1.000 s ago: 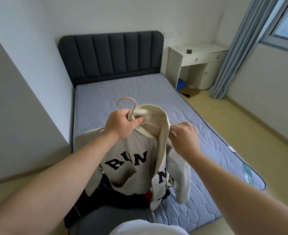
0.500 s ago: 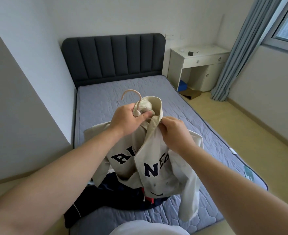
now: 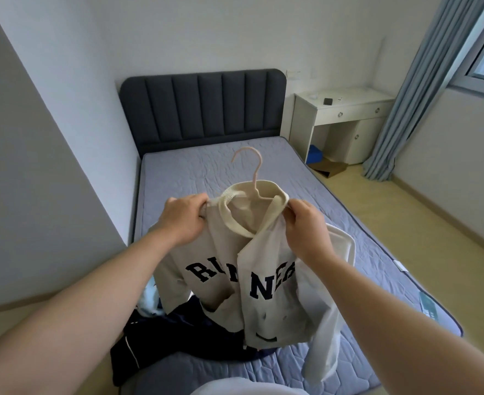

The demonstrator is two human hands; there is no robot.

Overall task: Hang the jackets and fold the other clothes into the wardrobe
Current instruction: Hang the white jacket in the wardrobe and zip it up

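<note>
A cream jacket (image 3: pixel 235 269) with dark letters across the chest hangs on a pale pink hanger (image 3: pixel 252 172), whose hook sticks up through the ribbed collar. I hold the jacket up above the bed (image 3: pixel 206 166). My left hand (image 3: pixel 185 219) grips its left shoulder beside the collar. My right hand (image 3: pixel 302 226) pinches the right front edge just under the collar. One sleeve dangles at the right. Under the jacket, dark navy clothes (image 3: pixel 161 337) and a light blue garment (image 3: pixel 149 300) lie on the mattress.
The bed has a dark padded headboard (image 3: pixel 203 106) and stands against the left wall. A white desk (image 3: pixel 346 115) is at the back right, with a brown box (image 3: pixel 330 168) on the floor beside it. Blue-grey curtains (image 3: pixel 417 89) hang at the window on the right.
The jacket is raised and spread out. My left hand left the hanger's neck for the left shoulder. My right hand moved right along the collar, and both fronts now hang straight.
</note>
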